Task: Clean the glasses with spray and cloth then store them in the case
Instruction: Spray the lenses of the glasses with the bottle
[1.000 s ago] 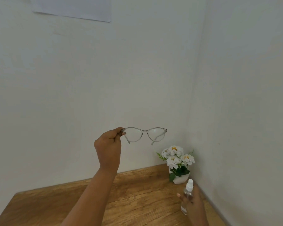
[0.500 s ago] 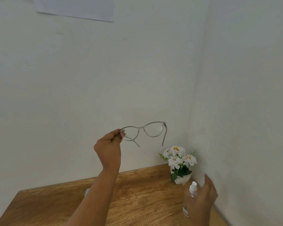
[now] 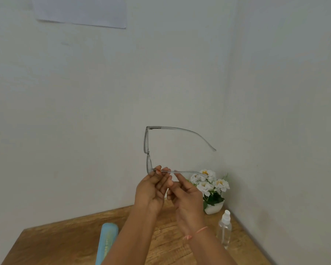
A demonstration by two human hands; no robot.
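The left hand is held up in front of the wall, and its fingers are closed in a pinch on the lower arm of the glasses, close to the hinge. The right hand is just beside it. Its fingers are curled and one fingertip reaches the same arm of the glasses, but I cannot tell if it really grips. The glasses are in the air above the counter, seen from the edge, with both arms unfolded and pointing right.

There is one pair of glasses, one spray bottle, one blue case and one flower pot. The case lies closed on the counter, so its inside is hidden. The bottle stands upright near the right wall. The pot holds white flowers.
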